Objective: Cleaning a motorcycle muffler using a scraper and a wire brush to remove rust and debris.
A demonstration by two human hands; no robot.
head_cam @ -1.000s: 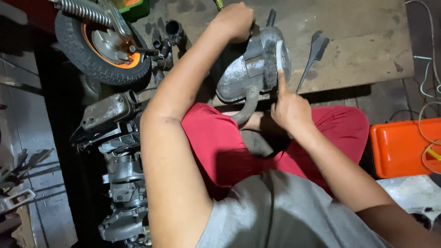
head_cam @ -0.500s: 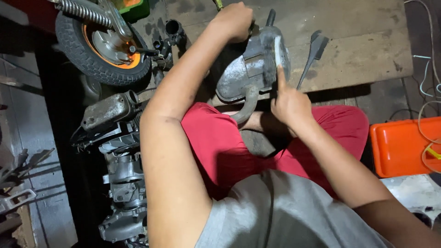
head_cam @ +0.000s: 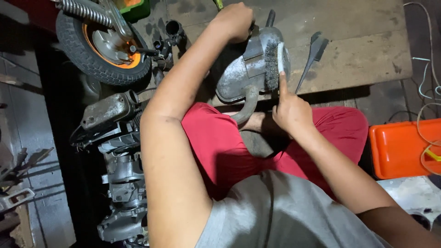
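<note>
Left hand is shut tight on the far top edge of the grey metal engine cover, which sits on the wood board w/ its pipe end pointing at the lap. Right hand is nearer, its grip holding the wire brush flat vs. the cover's right side, long way up-down.

The left arm is stretching long and nearly straight toward 12 o'clock, bare from the shoulder, its left hand curling into a closed fist, knuckles up. The right arm is bending at the elbow and angling toward 11 o'clock; the right hand is gripping closed, index finger pointing straight toward 12 o'clock.
</note>
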